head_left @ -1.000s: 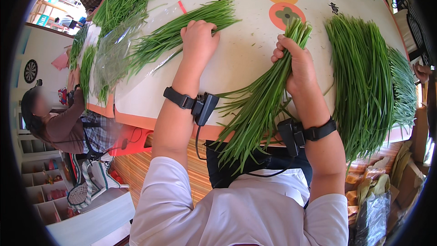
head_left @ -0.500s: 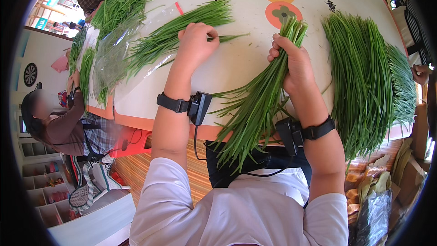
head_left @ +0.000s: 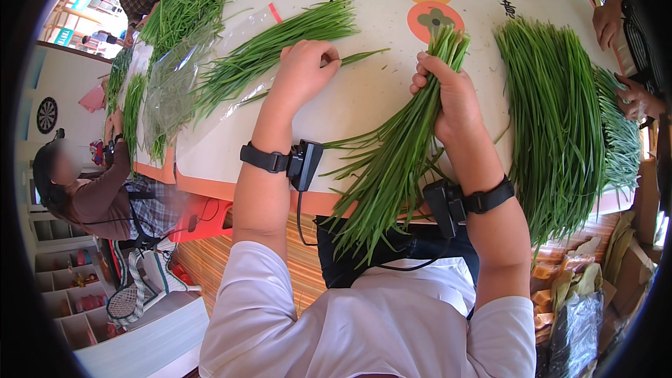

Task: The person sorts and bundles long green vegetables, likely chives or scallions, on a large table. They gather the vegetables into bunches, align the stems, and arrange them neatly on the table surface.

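Note:
My right hand point(head_left: 453, 92) is wrapped around a bunch of long green chives point(head_left: 399, 147), near the stalk ends at the top. The leaves fan down over the table's front edge toward my lap. My left hand point(head_left: 306, 70) is pinched closed on a few thin chive stalks point(head_left: 365, 55), whose ends stick out to the right. Just beyond and left of it, a looser pile of chives point(head_left: 280, 38) lies on a clear plastic bag point(head_left: 180, 70). A wristband with a small black device is strapped on each forearm.
On the right of the white table point(head_left: 378, 98) lies a large, aligned pile of chives point(head_left: 549, 119), with a paler green bundle point(head_left: 617, 126) beside it. More chives point(head_left: 185, 10) are heaped at the far left. Co-workers' hands point(head_left: 640, 98) reach in at the right edge; another person sits left.
My left hand has shifted slightly right and down with the few stalks. The right hand barely moved. At the right edge, another person's hands have come further into view by the paler bundle.

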### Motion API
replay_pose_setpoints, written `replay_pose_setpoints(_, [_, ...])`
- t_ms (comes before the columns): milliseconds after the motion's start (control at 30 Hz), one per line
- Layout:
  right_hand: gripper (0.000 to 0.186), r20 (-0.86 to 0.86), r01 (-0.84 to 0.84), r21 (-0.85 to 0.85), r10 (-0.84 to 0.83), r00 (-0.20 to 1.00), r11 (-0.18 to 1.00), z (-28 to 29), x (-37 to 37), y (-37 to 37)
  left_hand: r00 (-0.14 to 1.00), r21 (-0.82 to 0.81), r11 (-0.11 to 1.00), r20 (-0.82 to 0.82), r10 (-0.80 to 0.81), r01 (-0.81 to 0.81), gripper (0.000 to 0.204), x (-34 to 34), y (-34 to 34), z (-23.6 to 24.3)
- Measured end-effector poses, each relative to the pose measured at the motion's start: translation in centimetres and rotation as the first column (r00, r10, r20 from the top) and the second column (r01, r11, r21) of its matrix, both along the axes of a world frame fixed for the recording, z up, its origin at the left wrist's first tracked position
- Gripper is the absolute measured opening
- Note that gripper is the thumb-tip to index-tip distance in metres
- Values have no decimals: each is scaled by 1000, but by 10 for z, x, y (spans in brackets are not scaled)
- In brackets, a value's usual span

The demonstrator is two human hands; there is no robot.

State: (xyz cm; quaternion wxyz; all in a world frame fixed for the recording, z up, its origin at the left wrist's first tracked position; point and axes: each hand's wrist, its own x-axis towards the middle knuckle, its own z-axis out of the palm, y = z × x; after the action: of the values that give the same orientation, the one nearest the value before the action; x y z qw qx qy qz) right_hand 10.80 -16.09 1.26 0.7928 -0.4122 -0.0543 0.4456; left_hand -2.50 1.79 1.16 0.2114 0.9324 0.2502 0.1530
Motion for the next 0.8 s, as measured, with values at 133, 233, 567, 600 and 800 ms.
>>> replay_pose_setpoints(133, [12,-14,11,-5,-12,1000,1000,-1,-1,1,947,-470,880,306,93,65,7,11,-12,-2])
replay_pose_setpoints(233, [14,10,26,-3,-26,1000,1000,-1,-4,3,875,-803,558,410,257,212,9,21,-35,1])
replay_pose_setpoints(567, [22,45,45,34,-46,998,998,3,-9,4,867,-860,403,431,250,311,9,33,-97,0])
replay_pose_setpoints(600, [22,36,46,41,-48,998,998,1,-9,4,880,-830,482,424,214,282,9,32,-96,-1])
replay_pose_setpoints(800, [21,16,37,25,-38,999,999,-2,-6,3,912,-581,787,406,59,208,8,28,-107,8])
